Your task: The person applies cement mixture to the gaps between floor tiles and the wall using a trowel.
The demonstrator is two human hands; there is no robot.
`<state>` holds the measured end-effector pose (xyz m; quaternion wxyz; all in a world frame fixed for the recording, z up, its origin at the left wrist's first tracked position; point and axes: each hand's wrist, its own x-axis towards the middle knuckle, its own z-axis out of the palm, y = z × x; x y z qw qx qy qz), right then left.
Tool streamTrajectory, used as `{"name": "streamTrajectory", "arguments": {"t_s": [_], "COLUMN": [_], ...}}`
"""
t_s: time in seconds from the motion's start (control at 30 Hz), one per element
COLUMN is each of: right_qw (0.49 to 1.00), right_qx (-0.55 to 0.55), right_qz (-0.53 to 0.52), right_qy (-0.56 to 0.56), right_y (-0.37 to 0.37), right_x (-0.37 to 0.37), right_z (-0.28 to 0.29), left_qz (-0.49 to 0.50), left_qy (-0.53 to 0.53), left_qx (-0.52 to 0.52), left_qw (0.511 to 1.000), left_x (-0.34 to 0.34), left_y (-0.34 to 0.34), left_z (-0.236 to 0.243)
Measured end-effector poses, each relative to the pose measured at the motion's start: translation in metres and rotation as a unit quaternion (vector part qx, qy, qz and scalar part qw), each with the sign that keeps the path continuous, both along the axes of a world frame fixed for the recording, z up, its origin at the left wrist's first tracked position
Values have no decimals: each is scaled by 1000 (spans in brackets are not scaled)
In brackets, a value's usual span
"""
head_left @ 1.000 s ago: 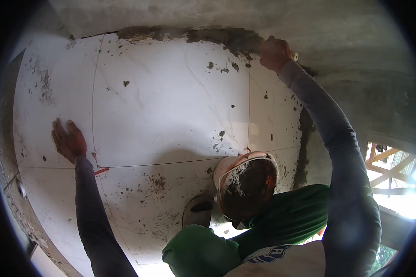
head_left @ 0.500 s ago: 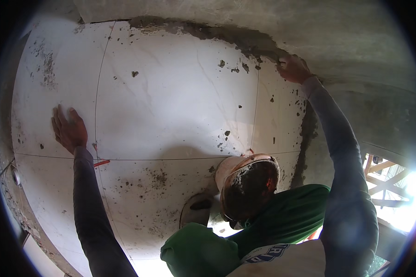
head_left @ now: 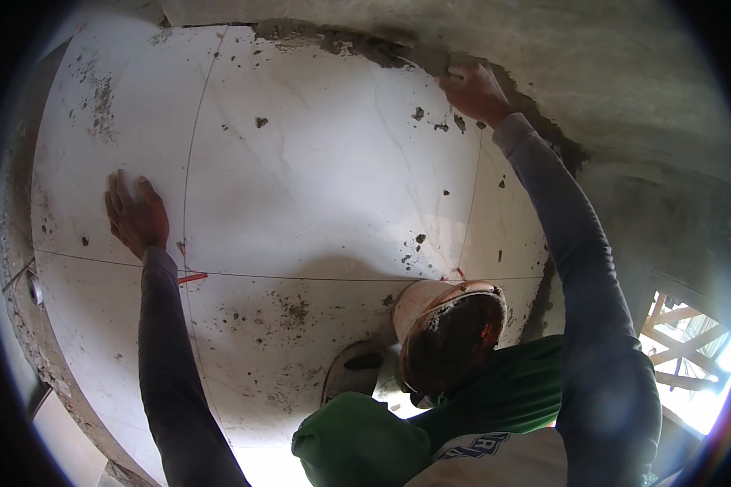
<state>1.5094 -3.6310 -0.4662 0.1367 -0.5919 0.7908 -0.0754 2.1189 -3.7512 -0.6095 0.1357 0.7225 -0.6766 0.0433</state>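
My left hand (head_left: 138, 213) lies flat on a large white marble-look tile (head_left: 317, 154), fingers stretched out. Up at the far right, my right hand (head_left: 476, 94) is closed around what looks like a trowel (head_left: 433, 60). Its flat grey blade rests in the dark wet mortar (head_left: 333, 39) along the joint between tiles and wall, and blends with it, so its outline is hard to make out. The handle is hidden in my fist. Crumbs of mortar are scattered over the tile near this hand.
A mortar-stained bucket (head_left: 455, 337) with dark contents stands against my green-clothed legs (head_left: 361, 442). Red tile spacers (head_left: 193, 277) sit at the tile joints. A grey plastered wall (head_left: 625, 81) rises beyond the mortar. At the far left runs a rough edge with a pipe end (head_left: 35, 290).
My right hand has slid left and farther away along the mortar joint with the tool. The left hand stays flat on the same tile; the whole view has shifted slightly.
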Motion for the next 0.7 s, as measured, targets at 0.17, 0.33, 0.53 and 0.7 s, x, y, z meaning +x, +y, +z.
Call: {"name": "streamTrajectory", "arguments": {"t_s": [0.17,0.33,0.53,0.7], "right_qw": [986,999,999,998], "right_qx": [161,-32,-11,-39], "right_qz": [26,-8,32,24], "right_qy": [33,15,-21,-31], "right_y": [-11,-16,-50,-54], "right_x": [-13,22,15,46], "right_z": [-7,-21,-43,-52], "left_qz": [-6,2,8,11], "left_qy": [10,15,6,11], "left_qx": [-1,10,15,17], "left_qw": [1000,1000,1000,1000], "left_x": [-12,-5,-12,-12], "left_y": [-3,-4,-3,-2], "left_z": [0,3,2,10]}}
